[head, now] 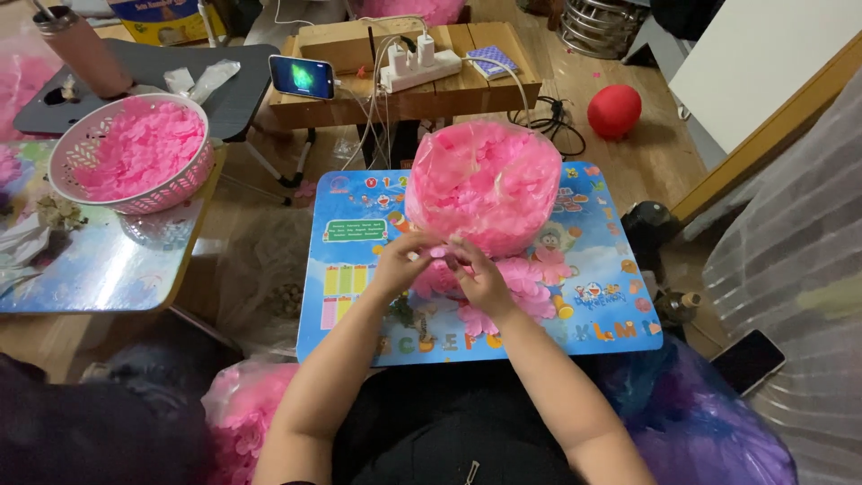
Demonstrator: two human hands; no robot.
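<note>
Both hands met over the blue picture-printed low table [620, 296]: left hand [401, 262] and right hand [480, 280] pinched small pink fabric petals [440, 252] between fingertips; petal too small to judge its axis. Behind them, touching, sat a clear plastic bag stuffed with pink petals [480, 180], upright. At far left, a pink perforated plastic basket [135, 193] held more petals.
</note>
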